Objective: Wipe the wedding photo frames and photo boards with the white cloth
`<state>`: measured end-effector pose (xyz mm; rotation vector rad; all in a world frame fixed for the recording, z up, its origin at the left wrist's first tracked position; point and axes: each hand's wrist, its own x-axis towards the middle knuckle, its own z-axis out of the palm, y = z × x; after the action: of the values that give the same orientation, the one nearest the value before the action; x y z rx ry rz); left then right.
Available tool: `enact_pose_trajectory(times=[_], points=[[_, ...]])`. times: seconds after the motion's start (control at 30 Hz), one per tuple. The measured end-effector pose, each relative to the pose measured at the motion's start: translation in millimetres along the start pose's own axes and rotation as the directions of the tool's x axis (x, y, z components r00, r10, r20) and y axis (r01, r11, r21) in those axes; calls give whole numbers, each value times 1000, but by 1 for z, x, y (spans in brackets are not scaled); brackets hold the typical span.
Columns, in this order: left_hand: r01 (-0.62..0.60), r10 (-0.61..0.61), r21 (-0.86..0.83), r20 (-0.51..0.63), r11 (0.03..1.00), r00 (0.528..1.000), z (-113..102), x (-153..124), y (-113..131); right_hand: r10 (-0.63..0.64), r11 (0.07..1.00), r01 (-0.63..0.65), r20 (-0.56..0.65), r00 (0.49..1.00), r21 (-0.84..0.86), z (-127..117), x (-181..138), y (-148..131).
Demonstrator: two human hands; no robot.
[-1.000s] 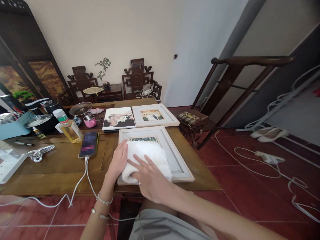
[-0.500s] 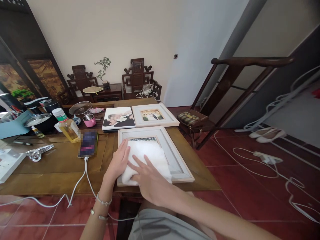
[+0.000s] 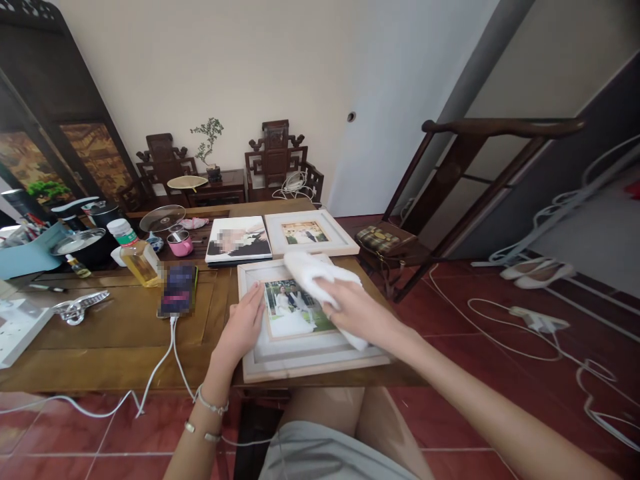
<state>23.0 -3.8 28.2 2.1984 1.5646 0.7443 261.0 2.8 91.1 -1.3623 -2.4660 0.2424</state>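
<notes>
A white picture frame [image 3: 280,365] lies flat near the front edge of the wooden table, with a photo [image 3: 287,310] of a couple outdoors in its middle. Along the frame's left side rests my left hand [image 3: 246,321], fingers stretched out and lying flat. My right hand [image 3: 350,308] grips a folded white cloth [image 3: 310,268] over the right part of the frame, and the cloth hides the photo's right edge. Behind it lie a second white picture frame [image 3: 345,241] and a flat photo panel [image 3: 240,251], side by side.
On the table's left are a charging phone [image 3: 177,290], a bottle [image 3: 137,257] of yellow liquid, a pink mug [image 3: 180,244], a clear hair claw [image 3: 80,307] and a white power strip [image 3: 23,327]. A wooden chair [image 3: 463,160] holding a plaid bag [image 3: 380,239] stands at right.
My right hand has moved right and away from me, taking the cloth off the photo, which now shows. My left hand stays on the left side of the frame.
</notes>
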Motion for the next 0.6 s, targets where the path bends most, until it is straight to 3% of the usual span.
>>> enact_pose_trajectory(times=[0.07, 0.13, 0.23, 0.3, 0.43, 0.6], points=[[-6, 6, 12, -2, 1000, 1000, 1, 0, -1, -47, 998, 40, -158, 986, -52, -5, 23, 6], [-19, 20, 20, -8, 1000, 1000, 1, 0, -2, -216, 970, 184, -215, 952, -159, -2, 48, 2], [-41, 41, 25, -27, 999, 999, 3, 1, -6, -489, 844, 456, -56, 870, -281, 15, 80, -13], [-36, 37, 30, -29, 999, 999, 4, 2, -9, -563, 781, 556, 66, 824, -286, 31, 96, -21], [-26, 27, 35, -11, 999, 1000, 5, 2, -12, -501, 815, 512, 115, 858, -272, 50, 105, -25], [-38, 39, 27, -2, 999, 999, 4, 0, -8, -377, 855, 413, 171, 910, -313, 35, 93, -8]])
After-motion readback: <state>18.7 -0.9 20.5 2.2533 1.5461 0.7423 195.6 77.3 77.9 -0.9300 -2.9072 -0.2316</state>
